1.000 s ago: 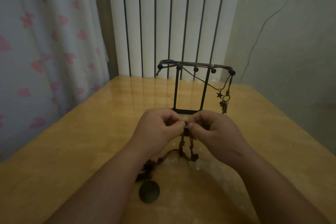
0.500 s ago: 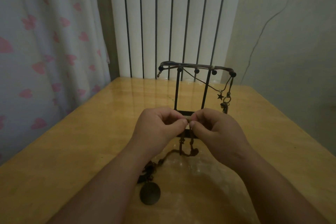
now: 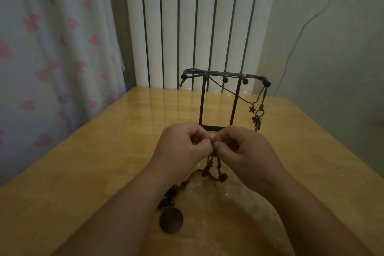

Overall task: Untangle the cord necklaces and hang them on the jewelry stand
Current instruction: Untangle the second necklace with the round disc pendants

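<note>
A black wire jewelry stand (image 3: 218,100) stands at the middle of the wooden table (image 3: 93,151). From the stand's right end hangs a cord necklace with a star charm (image 3: 252,109) and a cluster of small metal pendants (image 3: 257,120). Just in front of the stand's base, my left hand (image 3: 182,147) and my right hand (image 3: 247,151) pinch a tangled brown cord necklace (image 3: 214,170) between thumbs and forefingers. Its knotted strands dangle below my fingers. The cord trails left and down to a dark round pendant (image 3: 171,220) lying on the table.
A white column radiator (image 3: 197,23) stands behind the table's far edge. A curtain with pink hearts (image 3: 52,48) hangs to the left. A thin cable (image 3: 299,33) runs up the grey wall on the right.
Both hands have risen slightly with the cord pinched between them, moving a little closer to the stand's base. The round pendant stays on the table.
</note>
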Demonstrator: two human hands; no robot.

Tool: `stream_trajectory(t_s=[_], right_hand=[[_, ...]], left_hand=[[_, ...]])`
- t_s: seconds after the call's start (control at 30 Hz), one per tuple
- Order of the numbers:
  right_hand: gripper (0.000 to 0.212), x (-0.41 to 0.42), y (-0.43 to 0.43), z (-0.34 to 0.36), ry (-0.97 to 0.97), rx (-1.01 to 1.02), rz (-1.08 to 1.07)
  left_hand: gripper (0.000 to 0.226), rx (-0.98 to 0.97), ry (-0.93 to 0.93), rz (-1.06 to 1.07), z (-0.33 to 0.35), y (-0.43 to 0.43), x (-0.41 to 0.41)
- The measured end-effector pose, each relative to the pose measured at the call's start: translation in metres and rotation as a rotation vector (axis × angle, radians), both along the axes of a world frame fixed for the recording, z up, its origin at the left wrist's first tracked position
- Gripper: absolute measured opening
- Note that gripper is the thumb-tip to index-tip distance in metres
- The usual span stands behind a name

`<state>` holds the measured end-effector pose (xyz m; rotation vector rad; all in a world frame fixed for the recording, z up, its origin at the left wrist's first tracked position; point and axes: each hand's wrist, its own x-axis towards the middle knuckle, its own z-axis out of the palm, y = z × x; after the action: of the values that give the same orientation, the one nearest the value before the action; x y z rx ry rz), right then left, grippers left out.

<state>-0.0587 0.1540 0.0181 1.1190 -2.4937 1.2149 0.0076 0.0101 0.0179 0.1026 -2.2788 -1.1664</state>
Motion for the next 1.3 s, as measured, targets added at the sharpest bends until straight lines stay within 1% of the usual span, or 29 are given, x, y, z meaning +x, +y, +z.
stream_trajectory(t_s=[0.07, 0.17, 0.27, 0.5, 0.67, 0.8, 0.87, 1.03, 1.17, 1.3], right_hand=[[0.015, 0.000, 0.000, 0.001, -0.023, -0.037, 0.003], [0.013, 0.000, 0.001, 0.002, -0.062, -0.083, 0.011], [0.013, 0.000, 0.001, 0.002, -0.062, -0.081, 0.013], [0.015, 0.002, 0.002, 0.003, -0.045, -0.013, 0.040], [0.009, 0.001, 0.003, 0.004, -0.056, -0.003, 0.066], [0.013, 0.001, 0.004, 0.005, 0.019, -0.035, 0.050], [0.012, 0.002, 0.004, 0.006, 0.056, -0.022, 0.055], [0.004, 0.004, 0.006, 0.008, 0.116, 0.061, 0.062], [0.013, 0.008, 0.004, 0.011, 0.210, 0.120, 0.071], [0.010, 0.008, 0.002, 0.011, 0.254, 0.191, 0.060]], left_hand=[[0.009, 0.045, -0.003, -0.015, 0.001, -0.001, -0.001], [0.007, 0.183, -0.006, -0.054, 0.002, -0.003, 0.000], [0.009, 0.224, -0.002, -0.053, 0.002, -0.003, 0.000], [0.015, 0.191, -0.050, -0.086, -0.001, -0.006, -0.004], [0.023, 0.160, -0.076, -0.152, -0.001, -0.009, -0.003], [0.021, 0.179, -0.086, -0.182, -0.002, -0.011, -0.003], [0.020, 0.170, -0.092, -0.183, -0.003, -0.011, -0.004], [0.021, 0.152, -0.132, -0.206, -0.004, -0.013, -0.005], [0.024, 0.157, -0.194, -0.262, -0.002, -0.017, -0.004], [0.024, 0.155, -0.226, -0.264, -0.002, -0.017, -0.004]])
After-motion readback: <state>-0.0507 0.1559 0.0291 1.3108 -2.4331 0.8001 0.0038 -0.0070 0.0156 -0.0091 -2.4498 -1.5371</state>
